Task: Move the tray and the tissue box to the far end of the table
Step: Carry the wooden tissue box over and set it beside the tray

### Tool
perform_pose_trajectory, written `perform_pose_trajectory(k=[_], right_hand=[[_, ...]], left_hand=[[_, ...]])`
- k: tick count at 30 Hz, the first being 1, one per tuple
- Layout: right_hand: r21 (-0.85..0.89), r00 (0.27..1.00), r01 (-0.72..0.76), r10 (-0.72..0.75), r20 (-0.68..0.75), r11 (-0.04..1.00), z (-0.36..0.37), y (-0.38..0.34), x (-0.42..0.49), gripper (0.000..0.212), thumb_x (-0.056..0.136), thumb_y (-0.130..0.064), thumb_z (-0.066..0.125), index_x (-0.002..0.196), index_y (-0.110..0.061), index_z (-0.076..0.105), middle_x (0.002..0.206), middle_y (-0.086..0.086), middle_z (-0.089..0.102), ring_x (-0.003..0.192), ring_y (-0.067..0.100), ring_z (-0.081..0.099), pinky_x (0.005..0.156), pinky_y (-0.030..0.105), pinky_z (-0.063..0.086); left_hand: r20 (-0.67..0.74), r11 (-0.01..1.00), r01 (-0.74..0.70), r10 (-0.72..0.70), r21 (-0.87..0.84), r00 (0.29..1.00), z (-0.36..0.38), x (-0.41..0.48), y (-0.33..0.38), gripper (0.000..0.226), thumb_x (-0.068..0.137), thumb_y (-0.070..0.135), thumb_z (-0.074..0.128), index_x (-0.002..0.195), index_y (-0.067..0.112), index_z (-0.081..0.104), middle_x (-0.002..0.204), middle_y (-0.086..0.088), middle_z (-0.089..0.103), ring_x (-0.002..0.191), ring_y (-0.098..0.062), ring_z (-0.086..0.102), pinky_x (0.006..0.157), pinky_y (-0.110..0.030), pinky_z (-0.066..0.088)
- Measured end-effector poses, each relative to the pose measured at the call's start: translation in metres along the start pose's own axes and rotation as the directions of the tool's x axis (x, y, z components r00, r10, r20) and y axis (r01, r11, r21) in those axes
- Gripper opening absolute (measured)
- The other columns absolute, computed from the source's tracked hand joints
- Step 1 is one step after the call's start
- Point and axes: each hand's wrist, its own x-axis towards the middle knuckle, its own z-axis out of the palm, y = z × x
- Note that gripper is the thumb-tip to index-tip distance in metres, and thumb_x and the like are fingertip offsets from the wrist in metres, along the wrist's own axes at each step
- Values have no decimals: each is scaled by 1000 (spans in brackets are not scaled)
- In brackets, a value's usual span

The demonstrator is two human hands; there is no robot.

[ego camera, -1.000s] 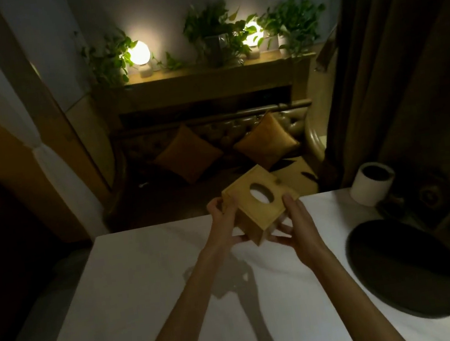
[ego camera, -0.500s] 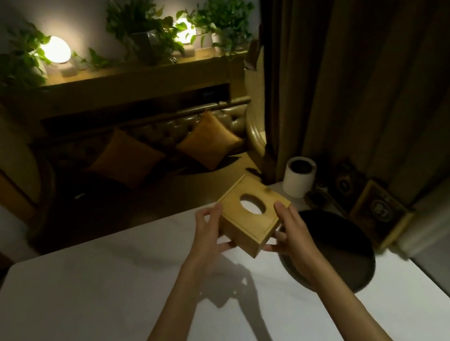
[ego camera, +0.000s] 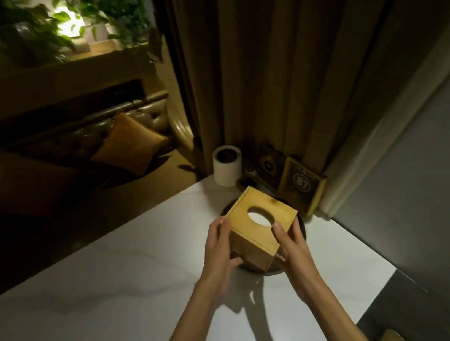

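Observation:
The tissue box (ego camera: 254,225) is a square wooden cube with an oval hole in its lid. Both my hands hold it over the far right corner of the white table (ego camera: 106,302). My left hand (ego camera: 220,250) grips its left side and my right hand (ego camera: 290,243) grips its right front edge. Beneath the box lies the dark round tray (ego camera: 301,227); only slivers of its rim show around the box and my hands. Whether the box rests on the tray or hovers just above it, I cannot tell.
A white cylindrical cup (ego camera: 228,169) stands at the far table edge. A framed sign with "87" (ego camera: 302,185) leans by the brown curtain (ego camera: 275,62), with small dark items beside it. A sofa with cushions (ego camera: 128,147) lies beyond the table.
My hands carried the tissue box to the right and down, over the dark tray. The view swung right toward the curtain corner.

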Motion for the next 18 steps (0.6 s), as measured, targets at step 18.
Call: perform_pose_trajectory(k=[18], right_hand=[[104,952,-269,281,-120,957,-208,-1,104,67,83,-59,65,135,-67,23,140,-10,51,122,25,58,89,54,56]], left_hand=[[110,990,139,-137,-13,985,213,106,-104,44,86,56,55,126,37,51,129,-5,62,116,-26,62,85,-52,57]])
